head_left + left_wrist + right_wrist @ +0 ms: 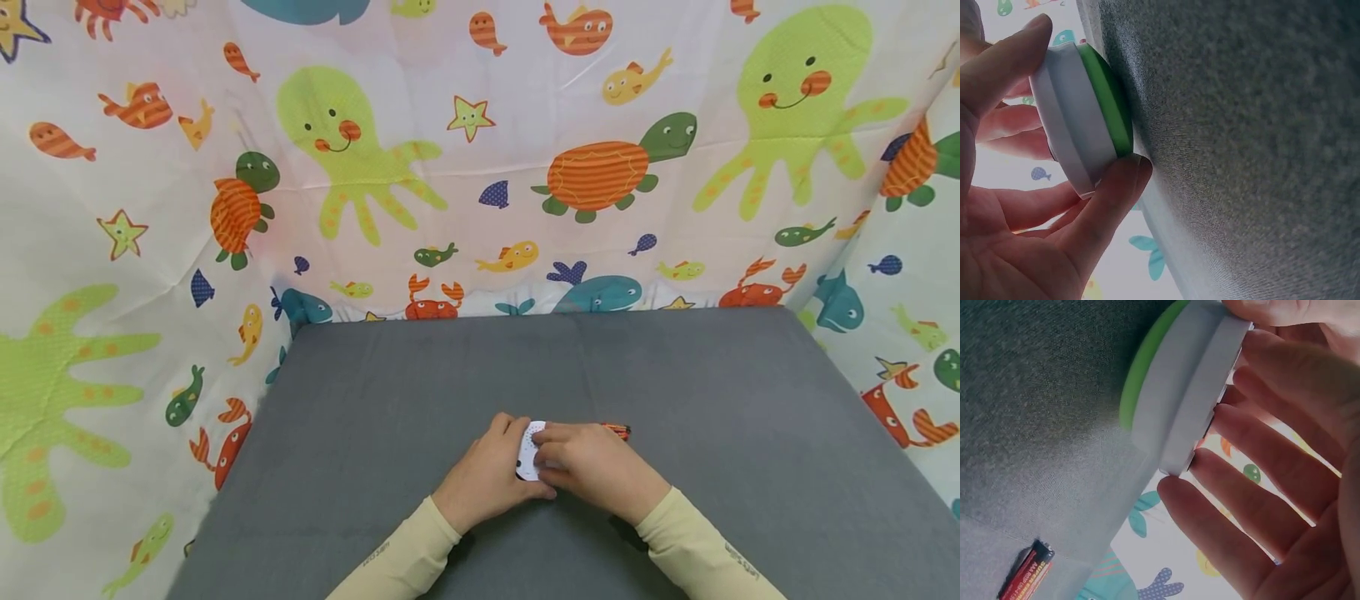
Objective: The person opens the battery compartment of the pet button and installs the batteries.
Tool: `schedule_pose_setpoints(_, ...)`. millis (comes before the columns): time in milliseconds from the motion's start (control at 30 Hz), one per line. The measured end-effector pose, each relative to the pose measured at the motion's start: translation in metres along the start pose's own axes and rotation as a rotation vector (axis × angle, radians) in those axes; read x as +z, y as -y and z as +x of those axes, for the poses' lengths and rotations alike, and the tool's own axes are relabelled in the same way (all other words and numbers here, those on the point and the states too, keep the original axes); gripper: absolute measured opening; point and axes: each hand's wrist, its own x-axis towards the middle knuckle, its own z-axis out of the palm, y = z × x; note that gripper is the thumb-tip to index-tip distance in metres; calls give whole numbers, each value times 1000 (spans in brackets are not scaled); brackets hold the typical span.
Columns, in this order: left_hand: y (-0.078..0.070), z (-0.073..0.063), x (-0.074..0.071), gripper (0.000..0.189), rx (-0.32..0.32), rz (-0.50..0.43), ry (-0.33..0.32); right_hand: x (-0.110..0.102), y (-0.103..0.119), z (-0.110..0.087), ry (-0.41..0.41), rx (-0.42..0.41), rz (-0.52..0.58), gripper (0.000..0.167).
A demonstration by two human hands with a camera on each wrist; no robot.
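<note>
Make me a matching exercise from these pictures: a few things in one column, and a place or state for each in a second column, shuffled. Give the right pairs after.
Things
1. round white and green device
2. battery
3. grey mat
4. sea-creature cloth

Places or states
A. hangs behind and beside the work surface
B. lies alone on the mat, beyond the right hand
C. held between both hands, green face toward the mat
D. covers the work surface

Pairs: 1-C, 2-B, 3-D, 4-A. The left hand grips the device at its rim.
</note>
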Motion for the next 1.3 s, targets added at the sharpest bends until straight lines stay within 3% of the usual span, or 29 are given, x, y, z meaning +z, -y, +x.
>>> schedule_pose_setpoints(167, 0, -1, 2, 73, 7, 28, -34, 5, 1, -2, -40, -32, -84, 17)
schedule_pose_setpoints(367, -3, -1, 2, 64, 21, 56, -70, 5, 5, -6, -41, 43, -56, 15)
schedule_pose_setpoints(600, -4, 0, 2, 81, -1, 48, -51, 4, 6, -13, -36, 63, 76, 21)
schedule_pose_setpoints(867, -3, 0, 4, 90, -43, 2, -27, 1, -2, -21, -125, 80, 73, 28)
schedule_pose_setpoints(967, -3, 0, 4, 93, -72, 7, -19, -8, -14, -35, -185, 151, 11, 31)
schedule_pose_setpoints(1067, -5, 1, 4, 95, -99, 17, -16, -21, -28, -60, -179, 292, -61, 31)
schedule_pose_setpoints(1200, -6, 1, 4, 95, -121, 11, -5, -37, -41, -97, -51, 547, -105, 28)
schedule_pose_setpoints(1300, -6, 3, 6, 95, -123, 11, -2, -43, -47, -113, 30, 657, -108, 24)
